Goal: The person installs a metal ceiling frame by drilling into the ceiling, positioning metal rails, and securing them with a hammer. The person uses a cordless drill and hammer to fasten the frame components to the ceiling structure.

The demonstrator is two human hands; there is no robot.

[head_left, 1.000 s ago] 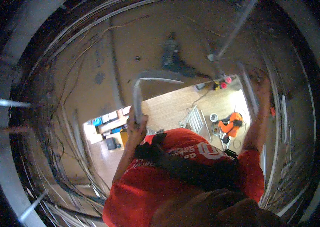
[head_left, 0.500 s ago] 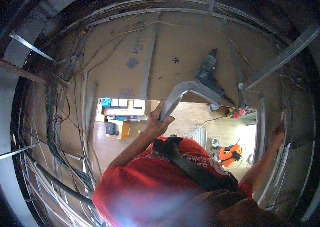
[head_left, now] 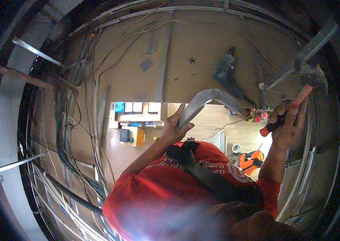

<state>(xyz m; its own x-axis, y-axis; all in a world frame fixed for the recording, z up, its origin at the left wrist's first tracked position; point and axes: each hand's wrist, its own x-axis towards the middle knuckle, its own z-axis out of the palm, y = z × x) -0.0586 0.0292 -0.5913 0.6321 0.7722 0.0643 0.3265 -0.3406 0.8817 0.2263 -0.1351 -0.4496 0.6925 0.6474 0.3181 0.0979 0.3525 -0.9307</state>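
Note:
My left hand (head_left: 175,127) is closed round the lower end of a bent grey metal channel (head_left: 206,98). The channel bows up and over the far edge of the ceiling opening, its other end at the right near a power drill. My right hand (head_left: 291,122) is raised on the right side, its fingers wrapped round the red and black handle of a hammer (head_left: 303,94). The hammer's head is smeared by motion and lies in front of a slanted metal strut. The green and black power drill (head_left: 224,72) rests on the ceiling board beyond the channel.
The ceiling board (head_left: 134,80) surrounds the opening. Bundled cables (head_left: 67,160) run down the left side. A slanted metal strut (head_left: 314,48) stands at the right. Through the opening show a desk, a ladder (head_left: 219,138), a white bucket (head_left: 236,148) and an orange item (head_left: 252,160) below.
My right hand has come up and inward from the right edge, now showing a hammer. My left hand keeps its hold on the metal channel. The whole view has shifted slightly.

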